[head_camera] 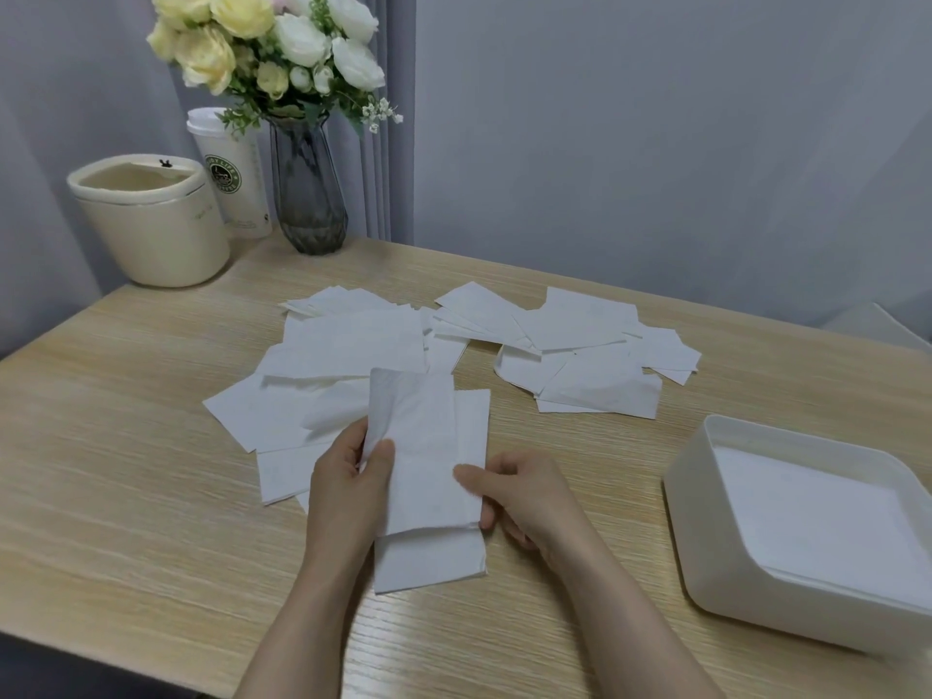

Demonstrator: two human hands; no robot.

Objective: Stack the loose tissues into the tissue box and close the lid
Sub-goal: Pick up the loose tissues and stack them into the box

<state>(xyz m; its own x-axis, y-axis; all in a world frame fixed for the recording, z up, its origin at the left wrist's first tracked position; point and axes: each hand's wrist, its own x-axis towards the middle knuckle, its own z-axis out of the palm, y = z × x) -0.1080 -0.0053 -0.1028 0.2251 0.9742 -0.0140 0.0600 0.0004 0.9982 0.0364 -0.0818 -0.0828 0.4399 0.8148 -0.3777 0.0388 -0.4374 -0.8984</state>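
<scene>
Loose tissues (353, 340): white folded sheets scattered in overlapping heaps across the middle of the wooden table, one cluster left, another (580, 355) right. One folded tissue (423, 446) is raised above a small aligned pile (428, 557) at the near edge. Tissue box (706, 537): white, rounded, open-topped, at right, with flat tissues (807, 517) inside.

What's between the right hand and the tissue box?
Head view: only bare table between the right hand and the open tissue box. The loose tissues lie farther back, outside that stretch.
</scene>
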